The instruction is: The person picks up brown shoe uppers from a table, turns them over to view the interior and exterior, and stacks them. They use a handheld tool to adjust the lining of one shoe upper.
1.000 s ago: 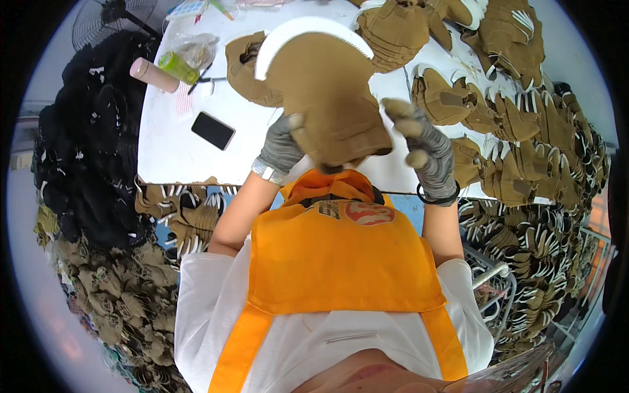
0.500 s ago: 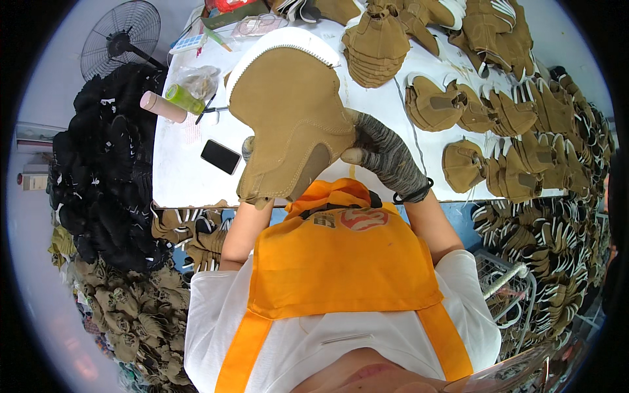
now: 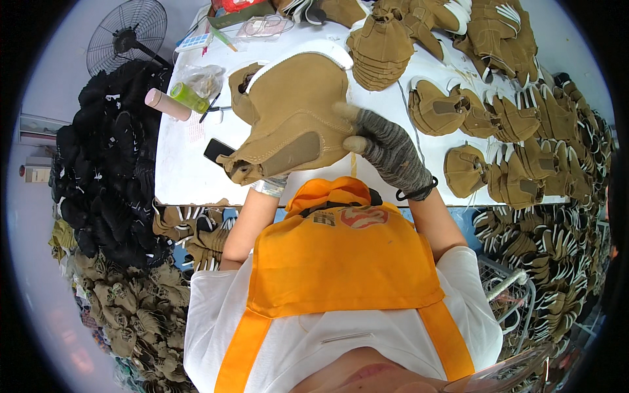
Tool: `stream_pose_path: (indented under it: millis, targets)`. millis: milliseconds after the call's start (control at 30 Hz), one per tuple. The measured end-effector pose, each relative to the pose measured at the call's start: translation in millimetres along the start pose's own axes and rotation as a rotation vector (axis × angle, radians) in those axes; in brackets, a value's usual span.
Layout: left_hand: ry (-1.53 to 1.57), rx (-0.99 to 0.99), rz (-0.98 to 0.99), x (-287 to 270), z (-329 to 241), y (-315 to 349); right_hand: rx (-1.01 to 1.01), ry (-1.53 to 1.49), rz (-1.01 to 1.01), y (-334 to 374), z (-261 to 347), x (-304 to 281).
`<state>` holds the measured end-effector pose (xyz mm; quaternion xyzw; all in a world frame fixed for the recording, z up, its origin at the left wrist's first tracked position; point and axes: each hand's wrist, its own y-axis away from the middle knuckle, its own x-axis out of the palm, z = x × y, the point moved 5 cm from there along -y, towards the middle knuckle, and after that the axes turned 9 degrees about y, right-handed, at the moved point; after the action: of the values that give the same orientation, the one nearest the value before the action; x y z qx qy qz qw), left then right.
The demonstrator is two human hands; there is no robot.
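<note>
A brown shoe upper (image 3: 308,98) with a white band along its far edge is held up over the table, its stitched side panel facing me. My left hand (image 3: 274,181) is mostly behind it; only the wrist and a pale, light-coloured cuff show, and the fingers are hidden. At the upper's right edge is my right hand (image 3: 390,147) in a dark grey knit glove with bare fingertips. Its finger and thumb are apart, with the blurred tips against the brown material. Another brown part (image 3: 242,95) shows beyond the upper's left side.
The white table (image 3: 190,180) bears a phone (image 3: 219,149), a pink bottle (image 3: 168,103), a green container (image 3: 190,98) and a pen. Stacked brown uppers (image 3: 380,49) stand at the back, and rows (image 3: 439,108) line the right. Black pieces (image 3: 101,170) and a fan (image 3: 124,39) are left.
The shoe upper has turned and tilted, its lower end swinging left over the phone and its white band dropping lower. My right thumb and finger have shifted on its edge.
</note>
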<state>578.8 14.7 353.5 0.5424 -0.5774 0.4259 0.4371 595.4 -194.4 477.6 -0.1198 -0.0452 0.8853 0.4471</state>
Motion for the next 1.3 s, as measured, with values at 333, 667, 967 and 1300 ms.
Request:
stream_pose_path:
  millis: [333,667,967,1300]
  targets:
    - [0.159,-0.05,0.019,-41.8,-22.6,-26.9,0.139,-0.237,-0.016,-7.4,-21.3,7.3]
    - [-1.202,0.737,-0.39,51.2,-19.8,35.6,0.102,-0.017,-0.352,2.5,-47.7,-27.2]
    - [-1.297,0.496,-0.315,79.0,-10.2,33.4,-0.311,0.166,-0.314,11.8,-41.2,-15.0]
    - [-1.366,0.393,-0.303,70.5,-0.3,31.1,-0.38,0.197,-0.309,8.3,-40.3,-7.1]
